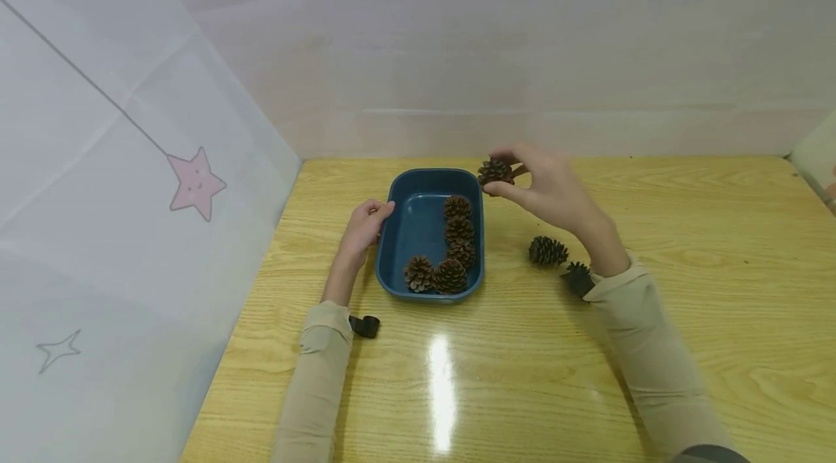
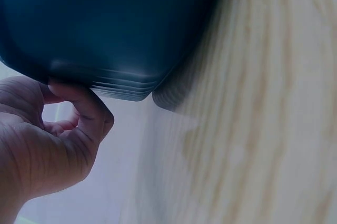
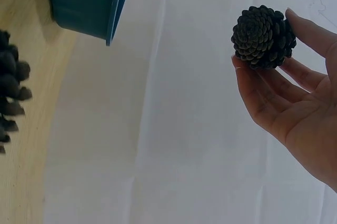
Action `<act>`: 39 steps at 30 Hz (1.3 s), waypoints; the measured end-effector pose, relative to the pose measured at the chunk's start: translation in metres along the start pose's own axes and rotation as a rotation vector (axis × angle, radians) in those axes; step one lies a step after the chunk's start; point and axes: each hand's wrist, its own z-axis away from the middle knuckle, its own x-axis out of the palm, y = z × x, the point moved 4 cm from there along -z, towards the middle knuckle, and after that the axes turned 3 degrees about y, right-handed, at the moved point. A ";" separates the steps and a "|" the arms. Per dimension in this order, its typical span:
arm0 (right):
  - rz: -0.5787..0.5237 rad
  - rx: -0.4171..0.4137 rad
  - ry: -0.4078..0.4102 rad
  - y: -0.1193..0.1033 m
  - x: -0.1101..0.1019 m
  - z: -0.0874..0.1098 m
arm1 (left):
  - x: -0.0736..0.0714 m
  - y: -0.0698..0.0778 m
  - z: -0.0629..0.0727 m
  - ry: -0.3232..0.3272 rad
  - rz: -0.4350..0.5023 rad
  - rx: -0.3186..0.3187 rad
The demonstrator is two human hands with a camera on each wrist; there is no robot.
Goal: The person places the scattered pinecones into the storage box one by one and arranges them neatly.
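A dark blue plastic tub [image 1: 431, 297] stands on the table with several brown pine cones [image 1: 460, 229] along its right side and near end. At its left rim my left hand [image 1: 366, 227] grips the edge; in the left wrist view the fingers of that hand [image 2: 58, 139] are bent against the tub's wall [image 2: 121, 34]. Between thumb and fingertips my right hand [image 1: 551, 183] pinches another pine cone [image 1: 496, 171], raised beside the tub's far right corner. The right wrist view shows this held pine cone [image 3: 263, 37] from its scaly end.
Right of the tub, a pine cone [image 1: 548, 251] lies on the wooden table [image 1: 522, 376]. Another pine cone [image 1: 578, 271] is partly hidden by the right wrist's black camera. White sheeting [image 1: 457, 49] rises behind the table and on its left, where it bears a pink star [image 1: 197, 183].
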 end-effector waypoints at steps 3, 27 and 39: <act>-0.013 -0.016 -0.023 -0.003 0.008 -0.003 | -0.001 -0.001 0.000 0.011 -0.005 0.009; -0.037 -0.131 -0.077 -0.027 0.040 -0.016 | 0.000 -0.002 -0.001 0.009 -0.007 0.008; -0.001 -0.140 -0.138 -0.030 0.054 -0.019 | 0.001 0.000 0.001 0.010 0.003 0.021</act>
